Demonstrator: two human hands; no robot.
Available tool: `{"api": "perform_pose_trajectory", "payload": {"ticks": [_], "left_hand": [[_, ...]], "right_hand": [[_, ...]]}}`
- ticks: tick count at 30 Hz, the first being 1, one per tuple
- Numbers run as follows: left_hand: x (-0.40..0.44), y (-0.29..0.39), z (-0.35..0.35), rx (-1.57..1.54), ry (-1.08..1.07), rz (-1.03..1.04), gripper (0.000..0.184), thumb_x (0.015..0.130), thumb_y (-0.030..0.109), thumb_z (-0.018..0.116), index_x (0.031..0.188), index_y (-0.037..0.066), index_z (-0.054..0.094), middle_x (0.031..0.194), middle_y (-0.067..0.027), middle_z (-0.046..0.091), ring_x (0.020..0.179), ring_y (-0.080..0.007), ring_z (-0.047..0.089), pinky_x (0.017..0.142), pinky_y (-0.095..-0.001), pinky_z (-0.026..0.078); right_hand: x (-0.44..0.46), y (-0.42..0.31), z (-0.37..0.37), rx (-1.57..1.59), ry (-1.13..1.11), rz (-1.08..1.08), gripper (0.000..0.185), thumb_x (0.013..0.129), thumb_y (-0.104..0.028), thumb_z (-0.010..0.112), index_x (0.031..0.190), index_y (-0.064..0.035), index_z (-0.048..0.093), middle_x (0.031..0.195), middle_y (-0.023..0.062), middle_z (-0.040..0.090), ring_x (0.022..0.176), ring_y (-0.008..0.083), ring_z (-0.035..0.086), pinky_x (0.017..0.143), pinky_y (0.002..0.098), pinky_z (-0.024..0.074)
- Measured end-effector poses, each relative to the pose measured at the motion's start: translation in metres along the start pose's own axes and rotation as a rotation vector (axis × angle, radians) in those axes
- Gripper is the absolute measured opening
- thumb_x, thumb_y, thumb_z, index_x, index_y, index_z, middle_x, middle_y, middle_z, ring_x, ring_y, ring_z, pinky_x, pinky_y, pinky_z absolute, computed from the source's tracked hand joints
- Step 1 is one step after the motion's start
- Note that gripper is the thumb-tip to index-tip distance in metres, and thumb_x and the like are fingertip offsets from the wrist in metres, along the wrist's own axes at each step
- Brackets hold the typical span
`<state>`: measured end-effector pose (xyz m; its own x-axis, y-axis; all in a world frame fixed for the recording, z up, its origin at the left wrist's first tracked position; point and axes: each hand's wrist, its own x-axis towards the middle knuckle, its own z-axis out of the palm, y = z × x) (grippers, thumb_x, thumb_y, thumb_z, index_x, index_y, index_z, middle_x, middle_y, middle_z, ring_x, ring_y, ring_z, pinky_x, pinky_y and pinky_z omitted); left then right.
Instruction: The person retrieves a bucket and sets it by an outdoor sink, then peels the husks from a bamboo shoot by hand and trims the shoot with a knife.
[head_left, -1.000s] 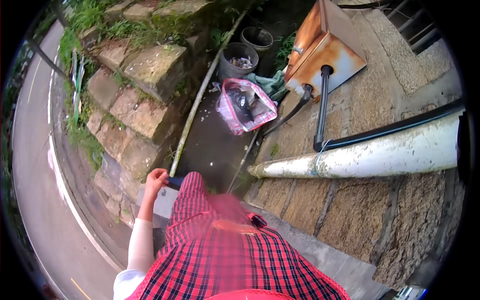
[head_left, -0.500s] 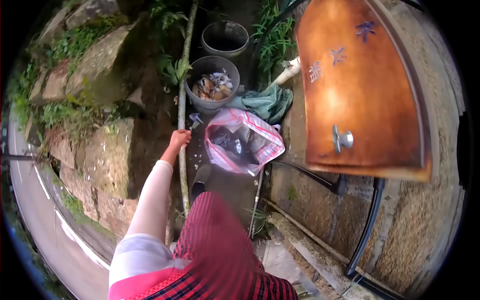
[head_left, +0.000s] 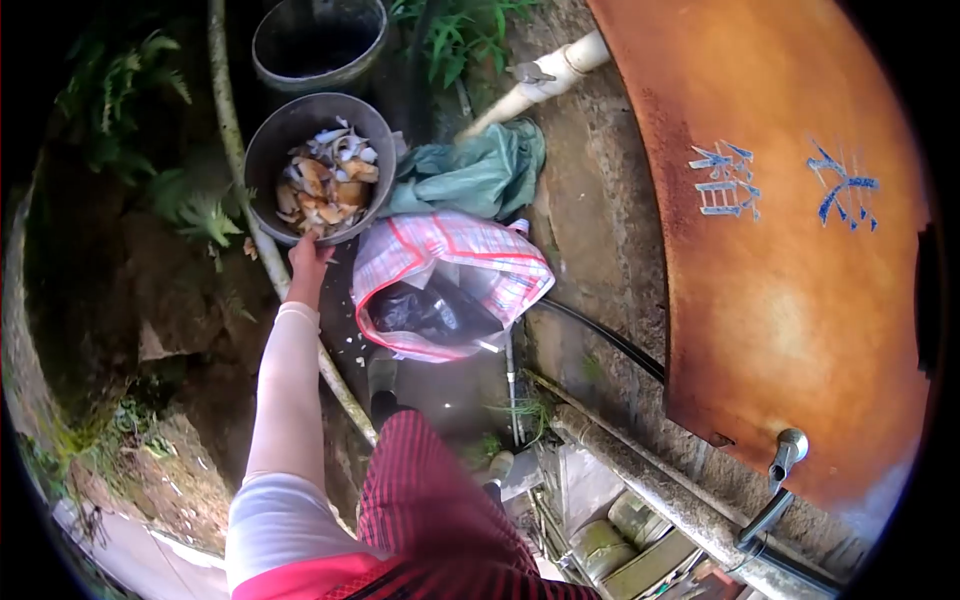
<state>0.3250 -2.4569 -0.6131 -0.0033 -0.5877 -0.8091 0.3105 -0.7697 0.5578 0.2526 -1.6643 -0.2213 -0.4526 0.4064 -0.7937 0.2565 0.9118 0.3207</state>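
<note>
My left hand [head_left: 309, 264] is at the near rim of a grey bucket [head_left: 290, 120], its fingers closed over the edge. Pale and orange-brown scraps [head_left: 330, 187] lie inside the bucket; they look like peelings or husk pieces. Just right of my hand stands an open checked plastic woven bag [head_left: 480, 240] in pink and white, with something black and shiny inside. A crumpled green sack [head_left: 475, 170] lies behind the bag, touching the bucket's right side. My right hand is out of view.
A second dark bucket [head_left: 268, 50] stands behind the first. A long pole [head_left: 342, 385] runs along the left, beside mossy stones and ferns. On the right are a varnished wooden board [head_left: 770, 300] with blue characters, a white pipe [head_left: 550, 80] and a wall.
My left hand has let go of the pole and moved forward to the bucket's rim. The view has shifted forward, bringing the bucket and the board closer.
</note>
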Motion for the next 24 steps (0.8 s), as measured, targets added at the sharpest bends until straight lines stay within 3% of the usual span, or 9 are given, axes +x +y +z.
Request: {"api": "perform_pose_trajectory", "payload": {"ticks": [2, 8, 15, 16, 17, 18, 19, 21, 24], "left_hand": [[0.019, 0.007, 0.0, -0.038, -0.009, -0.068, 0.018, 0.08, 0.013, 0.058, 0.094, 0.002, 0.054, 0.088, -0.014, 0.057, 0.078, -0.0301, 0.059, 0.06, -0.0477, 0.056], [-0.015, 0.081, 0.027, 0.13, -0.028, -0.054, 0.016, 0.075, 0.013, 0.06, 0.086, 0.004, 0.054, 0.081, -0.011, 0.058, 0.065, -0.0265, 0.058, 0.05, -0.0446, 0.052], [-0.063, 0.13, -0.008, 0.181, -0.377, -0.081, 0.018, 0.082, 0.019, 0.054, 0.092, 0.004, 0.057, 0.088, -0.0106, 0.061, 0.08, -0.0287, 0.061, 0.06, -0.0476, 0.056], [-0.08, 0.141, -0.014, 0.169, -0.386, -0.031, 0.019, 0.083, 0.019, 0.055, 0.091, 0.002, 0.057, 0.089, -0.0119, 0.062, 0.081, -0.029, 0.061, 0.066, -0.0485, 0.056], [-0.109, 0.155, -0.015, 0.173, -0.458, -0.046, 0.021, 0.082, 0.019, 0.057, 0.091, 0.0, 0.056, 0.09, -0.0147, 0.062, 0.084, -0.0297, 0.062, 0.072, -0.0491, 0.055], [-0.13, 0.172, -0.018, 0.14, -0.497, -0.066, 0.024, 0.081, 0.015, 0.06, 0.094, -0.004, 0.055, 0.095, -0.019, 0.061, 0.093, -0.0329, 0.06, 0.079, -0.0505, 0.053], [-0.149, 0.186, -0.021, 0.098, -0.536, -0.106, 0.029, 0.078, 0.012, 0.062, 0.097, -0.007, 0.052, 0.101, -0.0217, 0.059, 0.101, -0.0366, 0.057, 0.085, -0.0526, 0.05], [-0.174, 0.213, -0.026, 0.193, -0.518, -0.072, 0.03, 0.077, 0.009, 0.062, 0.1, -0.007, 0.052, 0.101, -0.0198, 0.059, 0.099, -0.0367, 0.056, 0.087, -0.0545, 0.049], [-0.257, 0.237, -0.029, 0.363, -0.569, 0.035, 0.02, 0.076, 0.016, 0.062, 0.084, -0.002, 0.058, 0.089, -0.0139, 0.061, 0.087, -0.0317, 0.06, 0.082, -0.05, 0.053]], "right_hand": [[-0.01, 0.014, 0.011, 0.032, -0.001, 0.038, 0.007, 0.073, -0.007, 0.054, 0.075, -0.003, 0.058, 0.061, 0.0137, 0.058, 0.049, 0.0232, 0.058, 0.041, 0.0365, 0.0447], [-0.052, 0.078, 0.058, 0.132, -0.024, 0.141, 0.006, 0.073, -0.007, 0.054, 0.076, -0.0039, 0.058, 0.061, 0.0133, 0.058, 0.049, 0.023, 0.058, 0.041, 0.0362, 0.0446], [-0.085, 0.183, 0.158, 0.268, -0.014, 0.187, 0.006, 0.073, -0.007, 0.053, 0.078, -0.005, 0.057, 0.062, 0.0129, 0.057, 0.05, 0.0228, 0.058, 0.041, 0.0359, 0.0445], [-0.07, 0.207, 0.181, 0.348, 0.0, 0.139, 0.006, 0.073, -0.007, 0.053, 0.078, -0.0051, 0.057, 0.062, 0.0129, 0.057, 0.05, 0.0227, 0.058, 0.041, 0.0359, 0.0445], [-0.043, 0.253, 0.212, 0.736, -0.07, 0.005, 0.009, 0.073, -0.007, 0.054, 0.08, -0.0049, 0.058, 0.064, 0.0136, 0.059, 0.05, 0.0235, 0.058, 0.045, 0.0373, 0.0466], [-0.032, 0.249, 0.231, 0.535, 0.115, 0.029, 0.011, 0.071, -0.009, 0.055, 0.08, -0.0044, 0.06, 0.066, 0.0139, 0.06, 0.052, 0.0258, 0.059, 0.049, 0.0392, 0.0483], [-0.028, 0.235, 0.233, 0.227, 0.1, 0.082, 0.015, 0.07, -0.011, 0.056, 0.082, -0.0044, 0.062, 0.067, 0.0144, 0.062, 0.058, 0.027, 0.063, 0.055, 0.039, 0.0511], [-0.111, 0.134, 0.14, 0.243, 0.015, 0.225, 0.011, 0.064, -0.004, 0.055, 0.066, -0.0044, 0.065, 0.064, 0.0102, 0.065, 0.062, 0.0231, 0.067, 0.061, 0.0345, 0.0539], [-0.09, 0.144, 0.135, 0.277, -0.012, 0.271, 0.011, 0.063, -0.003, 0.056, 0.066, -0.0035, 0.067, 0.066, 0.0103, 0.066, 0.064, 0.0224, 0.068, 0.061, 0.0337, 0.0537]]}}
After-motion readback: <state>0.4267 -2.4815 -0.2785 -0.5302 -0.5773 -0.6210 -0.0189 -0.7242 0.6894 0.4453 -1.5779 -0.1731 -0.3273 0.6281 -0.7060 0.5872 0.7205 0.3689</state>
